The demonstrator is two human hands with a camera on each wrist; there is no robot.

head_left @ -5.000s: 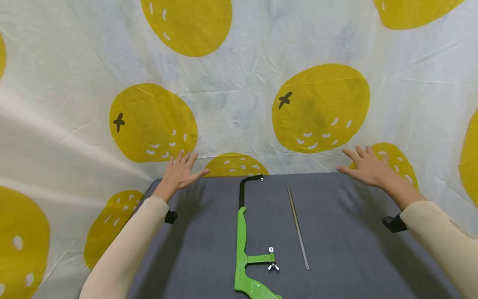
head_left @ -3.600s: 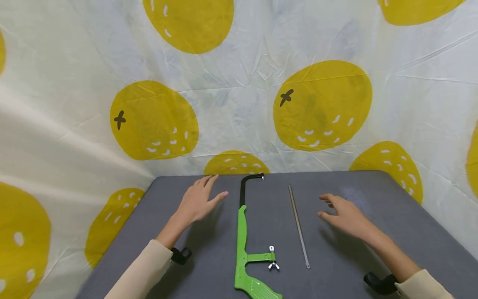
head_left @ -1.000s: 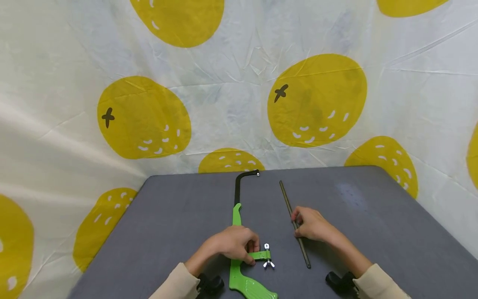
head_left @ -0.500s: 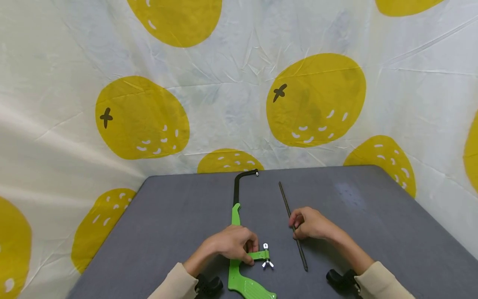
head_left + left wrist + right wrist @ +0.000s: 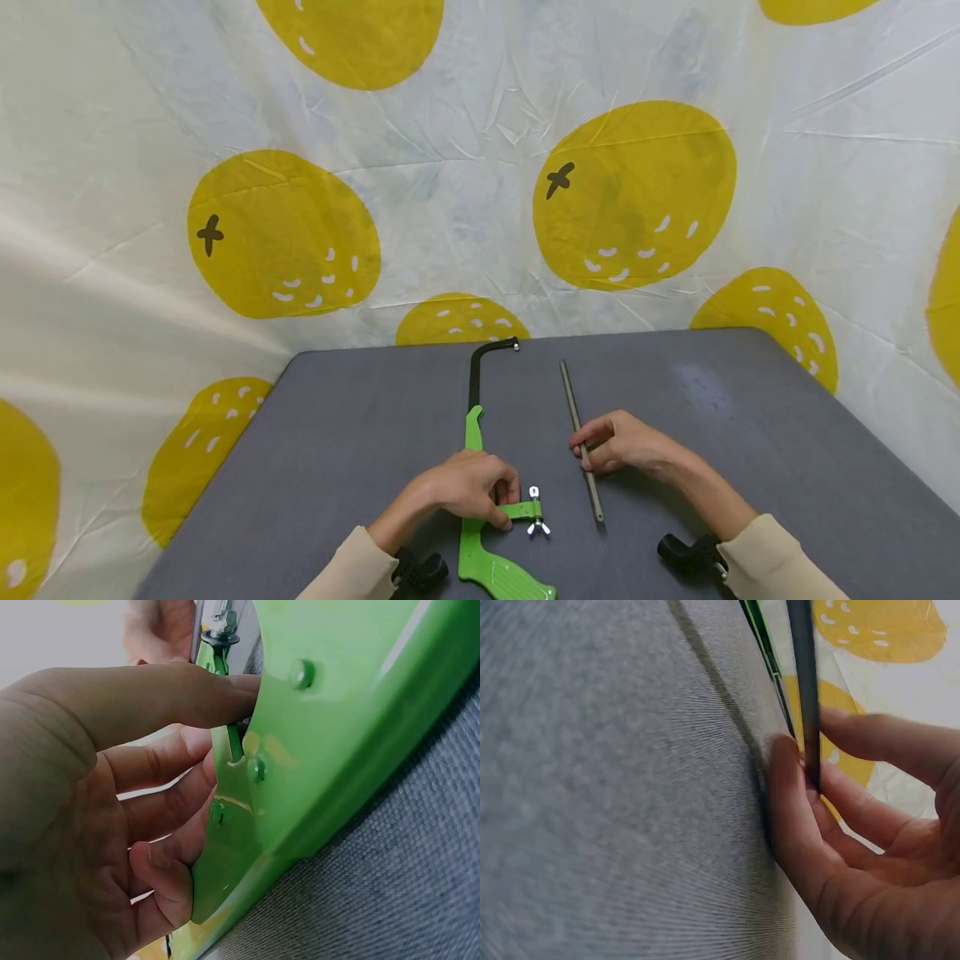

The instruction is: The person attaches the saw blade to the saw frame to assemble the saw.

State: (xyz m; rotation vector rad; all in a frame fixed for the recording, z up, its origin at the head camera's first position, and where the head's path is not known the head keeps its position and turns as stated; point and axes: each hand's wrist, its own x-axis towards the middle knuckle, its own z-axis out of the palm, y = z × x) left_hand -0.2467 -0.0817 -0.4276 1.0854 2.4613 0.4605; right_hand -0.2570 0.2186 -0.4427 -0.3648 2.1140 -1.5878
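Note:
A hacksaw frame (image 5: 506, 577), with green grip and black front arm, lies lengthwise on the table. My left hand (image 5: 467, 487) grips it where the short green crosspiece meets the spine; the left wrist view shows thumb and curled fingers around the green metal (image 5: 322, 727). At the crosspiece's end sits a bolt with a silver wing nut (image 5: 538, 528). To the right, my right hand (image 5: 630, 443) pinches a thin hacksaw blade (image 5: 572, 398) near its middle. In the right wrist view the blade (image 5: 805, 682) stands off the cloth, its shadow beside it.
The grey cloth-covered table (image 5: 360, 425) reaches back to a white curtain (image 5: 450, 208) printed with yellow fruits. A pale patch (image 5: 703, 390) marks the cloth at the right. Black wrist mounts (image 5: 686, 553) sit below both hands.
Both hands came down from above the table to the hacksaw frame and blade. Over the last half second the right hand lifted the blade and shifted it slightly left; the left hand stayed put.

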